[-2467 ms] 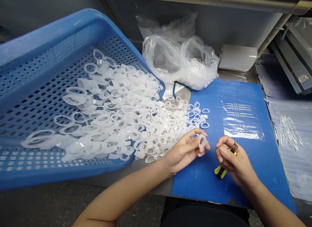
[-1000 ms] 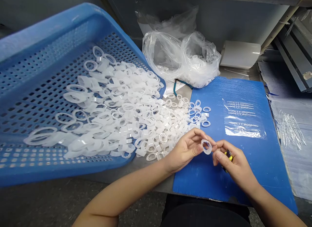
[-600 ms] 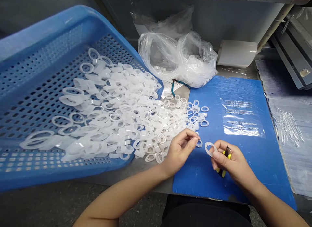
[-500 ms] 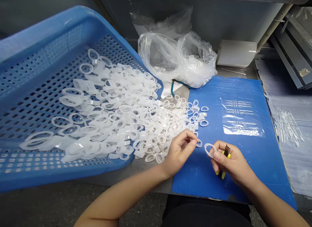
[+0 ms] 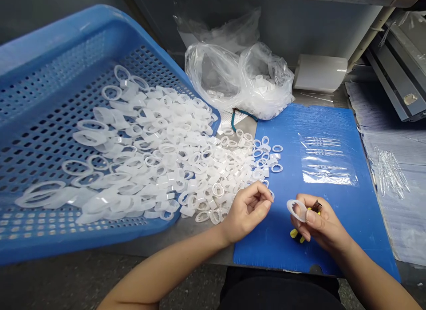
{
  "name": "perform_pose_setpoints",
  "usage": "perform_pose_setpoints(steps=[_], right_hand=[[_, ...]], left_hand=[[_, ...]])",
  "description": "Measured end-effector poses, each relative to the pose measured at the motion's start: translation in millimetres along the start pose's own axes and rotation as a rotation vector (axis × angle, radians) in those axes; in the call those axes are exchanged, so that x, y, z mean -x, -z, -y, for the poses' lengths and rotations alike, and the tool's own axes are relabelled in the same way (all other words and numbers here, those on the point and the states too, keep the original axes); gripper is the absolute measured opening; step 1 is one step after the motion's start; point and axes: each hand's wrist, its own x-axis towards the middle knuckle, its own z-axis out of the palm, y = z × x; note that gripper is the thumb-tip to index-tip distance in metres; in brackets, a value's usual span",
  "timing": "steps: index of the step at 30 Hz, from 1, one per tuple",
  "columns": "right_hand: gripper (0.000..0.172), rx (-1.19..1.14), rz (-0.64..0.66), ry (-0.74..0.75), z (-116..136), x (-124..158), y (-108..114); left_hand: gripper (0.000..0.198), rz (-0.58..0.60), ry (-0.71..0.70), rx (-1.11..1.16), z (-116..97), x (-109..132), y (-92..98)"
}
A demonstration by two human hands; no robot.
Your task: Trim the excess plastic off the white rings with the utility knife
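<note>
A worker's right hand (image 5: 321, 225), at 4 o'clock in the view, pinches a translucent white ring (image 5: 290, 207) between thumb and forefinger, the ring tilted above a blue board (image 5: 359, 225); the other fingers curl around a yellow-and-black hand tool (image 5: 294, 233), which pokes out on both sides of the grip. The left hand (image 5: 248, 212), at 5 o'clock, is loosely curled, thumb and fingertips drawn near each other; part of another ring (image 5: 273, 195) shows just beyond its fingertips, and whether it is held cannot be told. At 9 o'clock a perforated blue basket (image 5: 60, 110) bears a heap of rings (image 5: 159, 145) that spills over its edge toward 3 o'clock and onto the board. A clear plastic bag (image 5: 273, 99) with more rings inside sits at 1 o'clock, a teal-handled tool (image 5: 246, 113) at its 6 o'clock side. Toward 3 o'clock, a flat clear packet (image 5: 329, 176) of slender pieces lies on the board, and loose clear slender pieces (image 5: 392, 172) lie farther out. A pale roll (image 5: 321, 72) rests at 2 o'clock.
</note>
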Motion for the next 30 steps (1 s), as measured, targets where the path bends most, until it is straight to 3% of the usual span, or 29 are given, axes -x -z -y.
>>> perform_pose_setpoints(steps=[8, 14, 16, 19, 21, 25, 30], right_hand=[[0.036, 0.032, 0.092, 0.080, -3, 2, 4], [0.040, 0.094, 0.099, 0.075, 0, 2, 3], [0.042, 0.128, 0.102, 0.057, 1, 1, 3], [0.044, 0.199, 0.127, 0.032, 4, -2, 1], [0.045, 0.223, 0.147, 0.020, 4, -4, 0], [0.044, 0.180, 0.114, -0.018, -1, -6, -1], [0.041, 0.070, -0.062, -0.047, -5, -7, -1]], left_hand=[[0.012, 0.081, -0.123, -0.054, 8, 2, 2.2], [0.014, 0.027, -0.173, -0.075, 3, 1, 2.4], [0.011, 0.027, -0.263, -0.133, -1, -1, 2.7], [0.031, 0.149, -0.439, -0.217, -8, -3, 2.6], [0.034, 0.195, -0.515, -0.290, -10, -3, 1.8], [0.023, 0.100, -0.594, -0.424, -13, 0, 0.0], [0.016, 0.021, -0.650, -0.501, -16, 1, -0.4]])
